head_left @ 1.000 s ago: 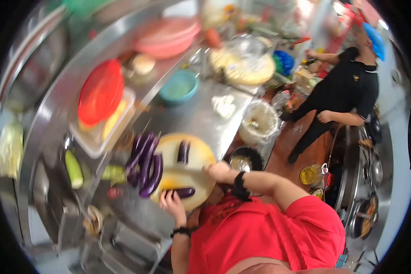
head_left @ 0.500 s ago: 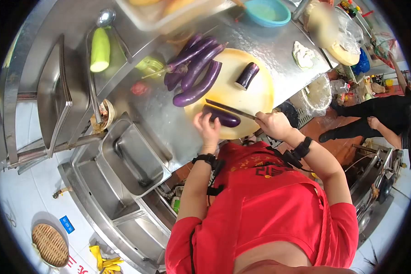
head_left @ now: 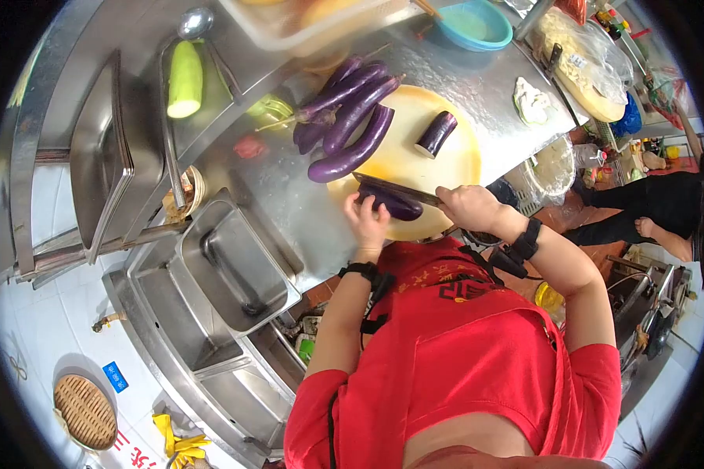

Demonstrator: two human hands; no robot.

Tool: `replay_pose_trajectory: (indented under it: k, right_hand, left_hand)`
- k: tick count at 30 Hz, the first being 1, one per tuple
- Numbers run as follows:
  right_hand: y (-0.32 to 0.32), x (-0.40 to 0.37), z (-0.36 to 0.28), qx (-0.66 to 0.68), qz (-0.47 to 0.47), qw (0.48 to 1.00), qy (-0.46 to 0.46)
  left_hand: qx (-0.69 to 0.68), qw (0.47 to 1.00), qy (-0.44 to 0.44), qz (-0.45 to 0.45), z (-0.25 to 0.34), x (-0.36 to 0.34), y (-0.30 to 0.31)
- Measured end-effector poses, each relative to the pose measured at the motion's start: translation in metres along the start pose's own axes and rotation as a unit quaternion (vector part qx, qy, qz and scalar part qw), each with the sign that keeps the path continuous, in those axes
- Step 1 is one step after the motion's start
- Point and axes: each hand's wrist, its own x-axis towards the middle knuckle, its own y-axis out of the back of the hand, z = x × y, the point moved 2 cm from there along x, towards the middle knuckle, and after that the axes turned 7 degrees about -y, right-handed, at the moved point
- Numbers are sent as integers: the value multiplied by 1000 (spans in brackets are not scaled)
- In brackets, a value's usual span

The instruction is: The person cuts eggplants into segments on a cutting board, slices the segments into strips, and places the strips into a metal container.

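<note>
A short purple eggplant piece (head_left: 401, 207) lies near the close edge of a round, yellowed cutting board (head_left: 455, 176). My left hand (head_left: 368, 224) closes its fingertips on the left end of this piece. In my right hand (head_left: 471, 208) is the handle of a kitchen knife (head_left: 399, 190), fingers wrapped round it. The blade runs along the length of the piece and overlaps its upper side in this view. Farther up the board rests another cut eggplant piece (head_left: 436, 134) with a pale end showing. Several long eggplants (head_left: 357, 117) are heaped at the board's left edge.
A blue bowl (head_left: 475, 25) and a pale plastic tub (head_left: 289, 30) stand at the table's far side. Steel sink basins (head_left: 235, 266) are at lower left. A peeled green gourd (head_left: 185, 78) sits at upper left. Another person's dark-clothed legs (head_left: 641, 199) show at right.
The knife blade has come from beside the eggplant piece to over its upper side. My left fingers stay on the piece. The whole view has shifted slightly.
</note>
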Motion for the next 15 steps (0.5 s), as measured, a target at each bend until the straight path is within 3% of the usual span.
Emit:
replay_pose_trajectory:
  k: [6, 12, 15]
  right_hand:
    - [-19, 32, -18, -53, -55, 997, 0]
    - [0, 1, 0, -53, -141, 988, -16]
    - [-30, 4, 1, -11, -121, 991, -54]
  left_hand:
    - [-12, 1000, 1, 7, 2, 0, 0]
    - [-5, 1000, 23, -2, 1, -4, -2]
    - [2, 1000, 18, -4, 0, -5, -2]
